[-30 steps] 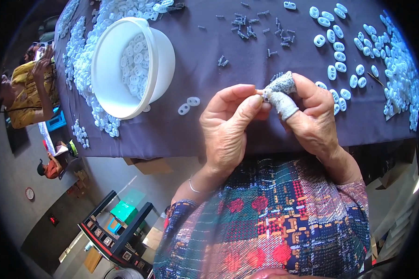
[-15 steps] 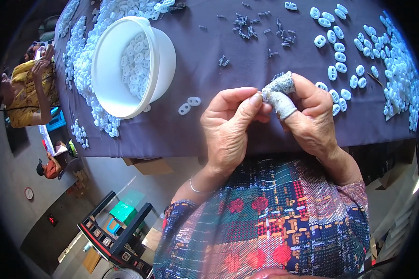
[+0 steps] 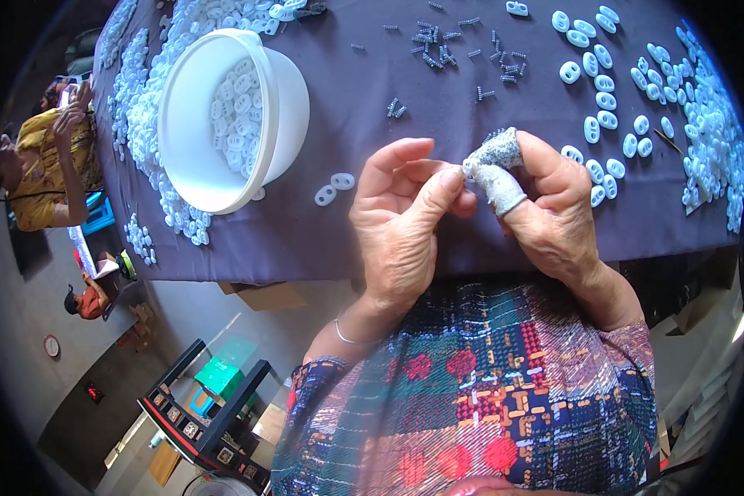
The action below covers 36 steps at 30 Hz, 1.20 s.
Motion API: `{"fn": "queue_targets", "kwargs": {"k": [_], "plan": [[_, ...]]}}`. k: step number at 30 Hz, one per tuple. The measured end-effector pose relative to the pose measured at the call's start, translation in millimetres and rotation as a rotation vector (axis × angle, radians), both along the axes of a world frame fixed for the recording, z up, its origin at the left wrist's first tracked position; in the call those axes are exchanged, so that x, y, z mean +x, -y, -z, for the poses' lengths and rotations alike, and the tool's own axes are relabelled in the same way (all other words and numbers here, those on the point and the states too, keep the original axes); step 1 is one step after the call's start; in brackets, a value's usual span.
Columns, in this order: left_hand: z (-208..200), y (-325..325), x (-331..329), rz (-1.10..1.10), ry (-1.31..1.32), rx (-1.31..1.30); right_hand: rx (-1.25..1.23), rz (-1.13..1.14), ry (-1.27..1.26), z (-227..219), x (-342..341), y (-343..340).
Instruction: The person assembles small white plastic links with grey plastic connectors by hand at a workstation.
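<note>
My two hands meet above the near edge of the dark-covered table. Grey fabric covers (image 3: 498,172) wrap the thumb and index finger of my right hand (image 3: 554,219), which pinch a small white plastic piece (image 3: 469,169), mostly hidden by the fingertips. From the other side, my left hand (image 3: 398,231) has its thumb bent in against the curled fingers at that same piece, while its index finger is lifted away. What exactly the left fingertips hold is hidden. A pair of white two-hole cord-lock pieces (image 3: 334,189) lies left of my left hand.
A white plastic tub (image 3: 293,116) holding many two-hole pieces stands at left, with a large heap (image 3: 145,124) around it. Small metal springs (image 3: 431,37) are scattered at the far middle. More white pieces (image 3: 605,101) and a heap (image 3: 715,124) lie at right. Another person (image 3: 45,165) sits at far left.
My left index finger has lifted off the piece and now sticks up apart from the thumb. The left hand has shifted slightly left; the right hand keeps its pinch.
</note>
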<state>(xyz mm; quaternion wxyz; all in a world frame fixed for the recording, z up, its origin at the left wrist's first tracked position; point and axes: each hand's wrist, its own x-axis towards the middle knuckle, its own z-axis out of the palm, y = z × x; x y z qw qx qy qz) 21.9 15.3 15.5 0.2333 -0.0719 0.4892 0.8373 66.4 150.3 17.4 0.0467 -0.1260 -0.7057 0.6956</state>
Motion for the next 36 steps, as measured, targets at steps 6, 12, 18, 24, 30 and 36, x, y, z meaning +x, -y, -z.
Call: {"fn": "queue_targets", "kwargs": {"k": [6,12,18,24,30,36], "plan": [[1,6,-1,0.092,-0.063,-0.122,0.097,-0.021,0.024,-4,-1,-7],[-2,7,-1,0.154,-0.086,-0.197,0.163,-0.121,-0.049,3,0,-14],[-1,9,-4,0.189,-0.121,-0.262,0.124,-0.126,-0.081,5,1,-10],[-2,13,-6,0.196,-0.057,-0.182,-0.136,-0.066,0.152,-2,1,-7],[0,10,-7,0.169,-0.05,-0.176,-0.148,-0.088,0.165,-1,-2,-10],[0,6,-5,0.125,-0.068,-0.189,-0.101,-0.073,0.086,-7,2,-9]]}}
